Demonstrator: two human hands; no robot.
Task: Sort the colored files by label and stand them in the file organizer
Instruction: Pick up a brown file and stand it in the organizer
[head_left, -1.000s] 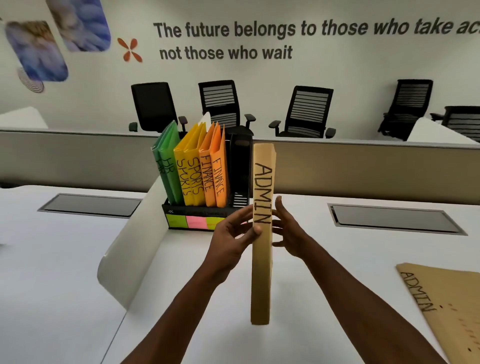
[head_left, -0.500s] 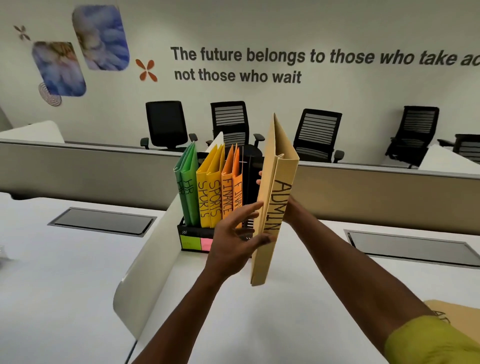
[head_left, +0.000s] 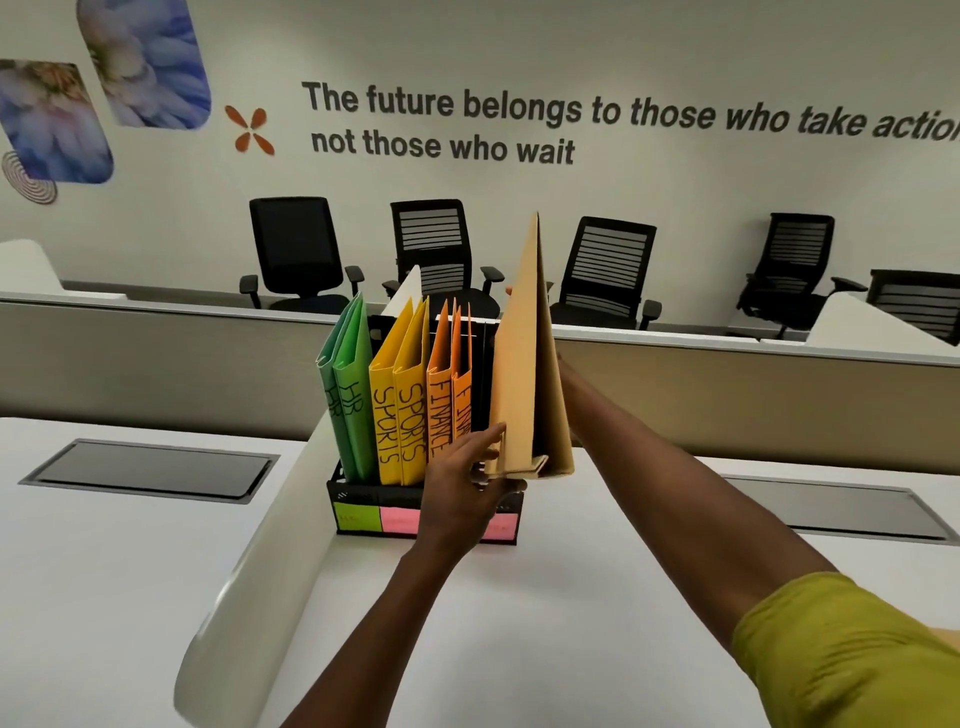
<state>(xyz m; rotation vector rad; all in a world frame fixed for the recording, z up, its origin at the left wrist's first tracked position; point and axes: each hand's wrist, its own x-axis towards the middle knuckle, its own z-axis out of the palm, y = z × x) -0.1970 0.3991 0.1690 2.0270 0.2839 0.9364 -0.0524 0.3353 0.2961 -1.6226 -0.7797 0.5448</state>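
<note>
White desk (head_left: 597, 597) carries the black file organizer (head_left: 358, 493); above its right end hangs the tan file (head_left: 524, 374), tilted, now higher and nearer than before. Left hand (head_left: 462, 488) pinches its bottom corner; right hand's grip is hidden behind it.

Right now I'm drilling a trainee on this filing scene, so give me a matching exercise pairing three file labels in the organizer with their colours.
Column one:
1. HR files
2. SPORTS files
3. FINANCE files

Column two:
A. orange
B. green
C. yellow

Pairs: 1-B, 2-C, 3-A.
</note>
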